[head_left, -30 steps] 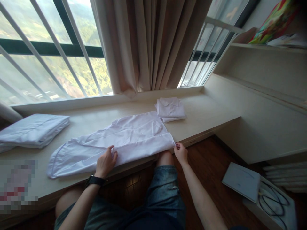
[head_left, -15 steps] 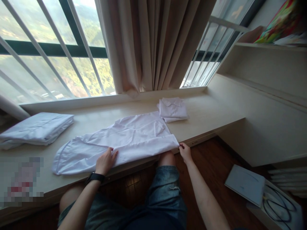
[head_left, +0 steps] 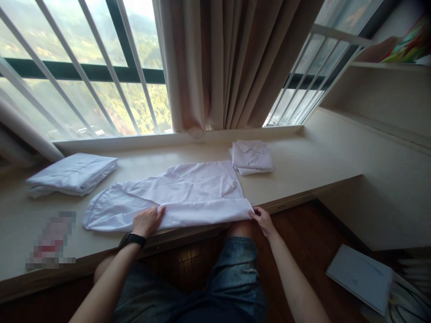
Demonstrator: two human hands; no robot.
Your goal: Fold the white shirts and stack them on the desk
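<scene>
The right hand [head_left: 261, 218] pinches the near right corner of a long white fabric garment [head_left: 198, 179]; the left hand [head_left: 148, 221] grips its folded-over near strip. Keeping the cloth taut and both hands level should make the fold straight. The garment spreads beyond and left of them, on the pale, flat-topped counter [head_left: 289, 157].

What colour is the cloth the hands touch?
The cloth is white, best seen in the head view.
</scene>
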